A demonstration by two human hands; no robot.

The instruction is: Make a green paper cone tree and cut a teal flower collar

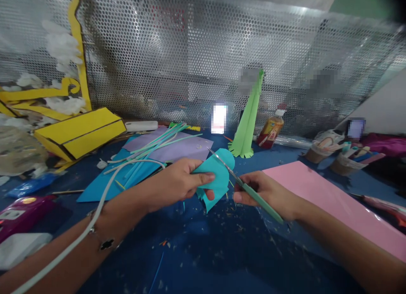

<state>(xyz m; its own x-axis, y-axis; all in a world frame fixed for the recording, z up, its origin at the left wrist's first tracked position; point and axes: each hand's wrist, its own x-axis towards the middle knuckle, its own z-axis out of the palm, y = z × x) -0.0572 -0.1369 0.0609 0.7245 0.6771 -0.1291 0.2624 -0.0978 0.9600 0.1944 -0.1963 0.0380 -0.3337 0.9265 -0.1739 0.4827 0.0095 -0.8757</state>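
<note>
My left hand (187, 178) pinches a turquoise piece of paper (220, 175) between thumb and fingers. The paper has a rounded, scalloped outline on its upper right and a pointed corner hanging below. In my right hand (266, 190) is a pair of green-handled scissors (258, 199). Their blade lies across the upper part of the paper, pointing up and left. Whether the blades are parted I cannot tell. A white cable (108, 192) runs over my left forearm. Just beyond the paper stands a tall light-green paper cone (249, 125) with a fringed base.
Paper strips (152, 146) lie over a purple sheet (190, 148) and a blue sheet (98, 186). A pink sheet (304, 188) is at right, near cups of pens (347, 161). A drink bottle (271, 129) stands behind. Yellow card pieces (82, 131) occupy the left. Scraps dot the blue table (203, 260).
</note>
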